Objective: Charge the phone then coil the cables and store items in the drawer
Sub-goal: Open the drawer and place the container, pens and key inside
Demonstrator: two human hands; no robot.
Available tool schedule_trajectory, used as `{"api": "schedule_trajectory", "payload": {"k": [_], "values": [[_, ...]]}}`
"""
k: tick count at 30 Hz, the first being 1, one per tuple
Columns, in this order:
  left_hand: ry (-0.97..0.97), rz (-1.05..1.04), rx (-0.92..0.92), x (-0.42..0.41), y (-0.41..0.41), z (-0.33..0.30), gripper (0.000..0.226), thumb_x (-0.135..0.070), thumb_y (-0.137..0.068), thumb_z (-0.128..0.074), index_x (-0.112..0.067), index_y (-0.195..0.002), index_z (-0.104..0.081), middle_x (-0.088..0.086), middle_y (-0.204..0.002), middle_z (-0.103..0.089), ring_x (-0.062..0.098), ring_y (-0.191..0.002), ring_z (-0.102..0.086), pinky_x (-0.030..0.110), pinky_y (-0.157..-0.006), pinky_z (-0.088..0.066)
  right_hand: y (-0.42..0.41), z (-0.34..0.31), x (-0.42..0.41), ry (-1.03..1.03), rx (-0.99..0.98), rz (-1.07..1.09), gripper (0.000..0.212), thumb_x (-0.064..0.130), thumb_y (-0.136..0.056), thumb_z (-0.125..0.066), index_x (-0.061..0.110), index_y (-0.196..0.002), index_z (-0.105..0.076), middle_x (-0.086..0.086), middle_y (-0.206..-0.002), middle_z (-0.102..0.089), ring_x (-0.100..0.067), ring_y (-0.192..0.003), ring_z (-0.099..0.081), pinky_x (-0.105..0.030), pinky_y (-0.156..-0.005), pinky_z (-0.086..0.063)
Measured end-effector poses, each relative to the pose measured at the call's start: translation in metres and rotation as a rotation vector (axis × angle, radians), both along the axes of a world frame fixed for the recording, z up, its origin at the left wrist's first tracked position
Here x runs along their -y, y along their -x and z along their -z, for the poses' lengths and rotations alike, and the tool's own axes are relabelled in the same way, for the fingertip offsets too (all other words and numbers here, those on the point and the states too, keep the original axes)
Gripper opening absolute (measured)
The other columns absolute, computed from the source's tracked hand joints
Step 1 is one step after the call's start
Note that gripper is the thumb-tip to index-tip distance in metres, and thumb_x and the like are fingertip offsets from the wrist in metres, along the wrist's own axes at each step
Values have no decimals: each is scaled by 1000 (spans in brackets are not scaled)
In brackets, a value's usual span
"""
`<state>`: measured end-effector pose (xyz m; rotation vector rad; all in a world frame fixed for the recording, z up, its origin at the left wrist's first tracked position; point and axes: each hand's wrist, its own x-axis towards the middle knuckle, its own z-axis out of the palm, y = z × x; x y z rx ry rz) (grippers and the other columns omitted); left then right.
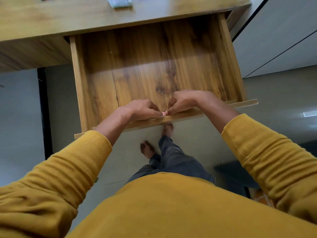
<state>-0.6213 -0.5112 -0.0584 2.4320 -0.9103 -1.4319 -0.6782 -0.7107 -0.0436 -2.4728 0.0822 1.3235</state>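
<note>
One drawer (154,66) (open), two hands.

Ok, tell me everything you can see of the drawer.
The drawer is pulled well out from under the desk top. It looks like wood or wood-grain laminate: a darker knotted floor, paler side walls, a pale front edge nearest the person. Nothing lies on the visible floor. The left hand and right hand meet at the middle of the front edge, fingers curled onto it, thumbs touching. Its rear is shadowed under the desk.
</note>
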Motion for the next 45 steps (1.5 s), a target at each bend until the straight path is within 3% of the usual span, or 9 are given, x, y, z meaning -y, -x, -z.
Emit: {"api": "schedule_trajectory", "payload": {"k": [4,7,10,18,23,28,35,39,45], "values": [[-8,-21,-210,-2,3,7,50,-61,-96,-65,-28,-134,-72,-4,-135,-69,21,-122,-64,45,-108,-52,6,4,-3,-61,-100,37,40,55,-95,-69,27,-123,-75,3,-117,-69,-20,-106,-66,-44,-96,-58],[-8,-118,-346,-4,11,17,48,-51,-99,-68,-22,-137,-69,2,-135,-67,26,-123,-63,38,-97,-57,14,12,-5,-62,-149,106,48,57,-92,-72,25,-127,-72,1,-118,-68,-23,-108,-67,-46,-98,-59],[-11,-140,-390,-7,18,24,46,-47,-100,-68,-20,-137,-68,5,-133,-67,26,-122,-64,36,-93,-58,20,18,-8,-55,-175,159,57,59,-88,-76,22,-130,-67,-3,-120,-69,-26,-108,-69,-48,-96,-60],[-23,-201,-415,-11,17,26,42,-46,-100,-68,-19,-132,-71,2,-126,-70,22,-117,-67,41,-101,-59,17,10,-13,-81,-220,173,37,56,-94,-71,24,-111,-78,0,-112,-73,-22,-101,-72,-42,-88,-63],[74,-299,-220,-18,13,25,26,-37,-108,-58,-18,-113,-76,2,-104,-77,19,-94,-75,42,-87,-65,14,7,-13,-144,-173,315,30,49,-102,-63,24,-96,-77,-1,-98,-78,-21,-92,-75,-38,-80,-63],[290,-545,127,-26,-31,9,28,-35,-106,-60,-17,-118,-77,0,-111,-76,17,-101,-71,46,-93,-62,-23,-22,-12,-249,216,462,20,36,-104,-64,25,-91,-74,3,-89,-75,-13,-83,-72,-26,-65,-50],[573,-864,352,-16,-127,-39,27,-30,-108,-53,-23,-123,-75,-2,-114,-75,13,-107,-71,44,-94,-63,-131,-65,-3,-387,753,642,11,24,-96,-72,22,-103,-80,7,-96,-75,-5,-91,-71,-33,-85,-63],[649,-1039,340,1,-181,-58,20,-27,-107,-56,-21,-117,-72,4,-112,-75,19,-105,-72,48,-99,-60,-190,-72,3,-445,845,759,14,18,-98,-70,14,-109,-77,-3,-100,-76,-17,-96,-74,-43,-92,-63],[622,-1191,457,40,-242,-58,39,-26,-105,-59,-13,-141,-64,4,-136,-69,18,-121,-67,40,-104,-58,-266,-48,11,-379,874,930,34,21,-95,-71,9,-125,-73,-7,-116,-74,-22,-105,-73,-43,-92,-63]]}}
